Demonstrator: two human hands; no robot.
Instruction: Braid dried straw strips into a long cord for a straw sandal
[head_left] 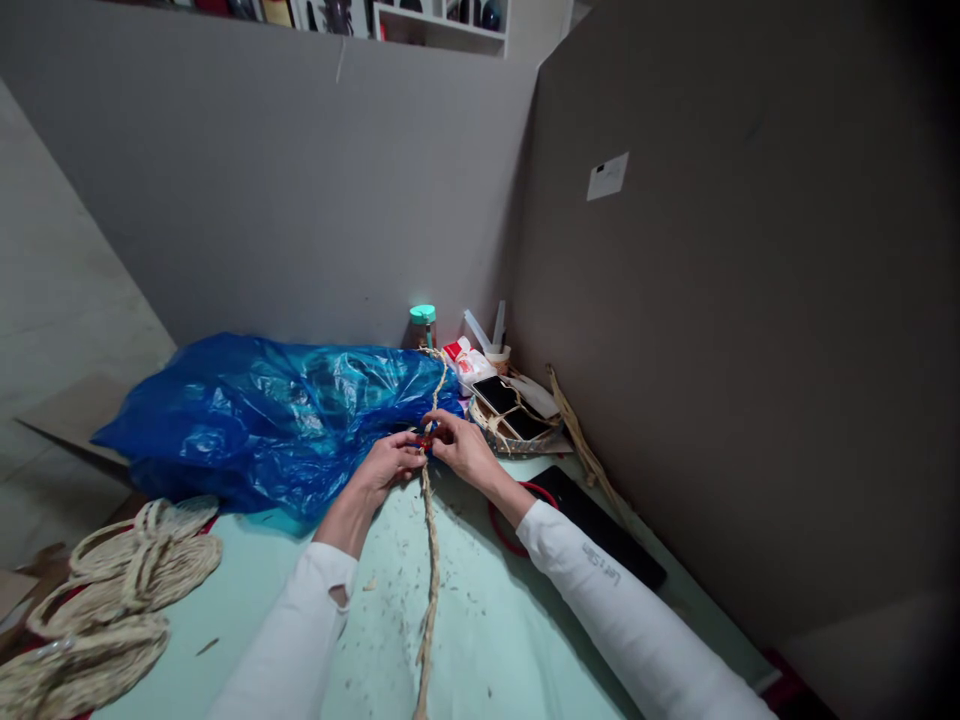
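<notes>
A thin twisted straw rope (431,545) runs up the middle of the table, from the near edge past my hands to the blue bag. My left hand (390,463) is closed, its fingertips pinching the rope from the left. On the other side my right hand (463,452) is closed too, thumb and fingers bent round the same spot. Between the fingertips shows a small red thing (425,442) with some blue at it, too small to name. The fingers partly hide the rope there. Beyond them, a stretch of rope (439,385) lies against the bag.
A large blue plastic bag (285,420) fills the back left. Woven straw sandals (142,560) lie at left. Right of my hands are a basket (499,440) with a phone (495,395), red-handled scissors (499,525) partly under my forearm, and a black flat slab (600,540). Grey panels stand behind and right.
</notes>
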